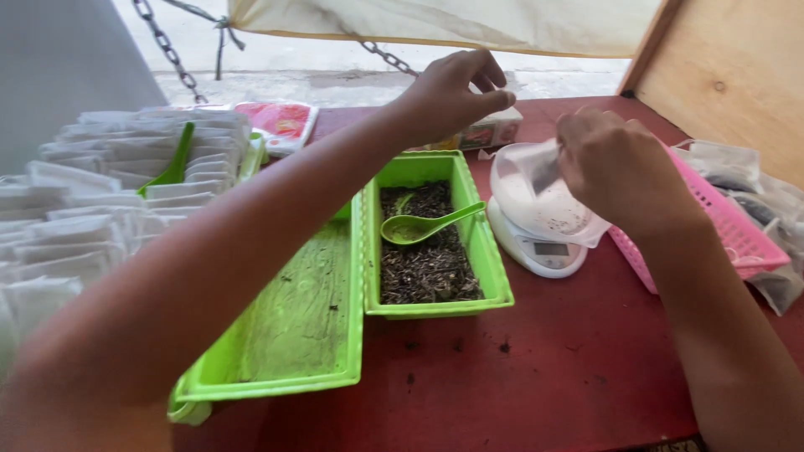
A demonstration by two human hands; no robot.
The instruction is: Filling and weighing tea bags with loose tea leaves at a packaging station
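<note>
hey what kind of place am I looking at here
Probably a small packing stall: a green tray of dried leaves, a white scale and stacked white sachets on a red table.

red table [544, 377] | plywood panel [729, 75] right | grey wall [59, 67] left | chains [172, 54], pale tarp [469, 21] overhead | daylight

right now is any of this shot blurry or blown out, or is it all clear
Head view: the left arm is soft and close to the lens; the ground beyond the table top is washed out by daylight; the green tray and spoon are sharp.
</note>
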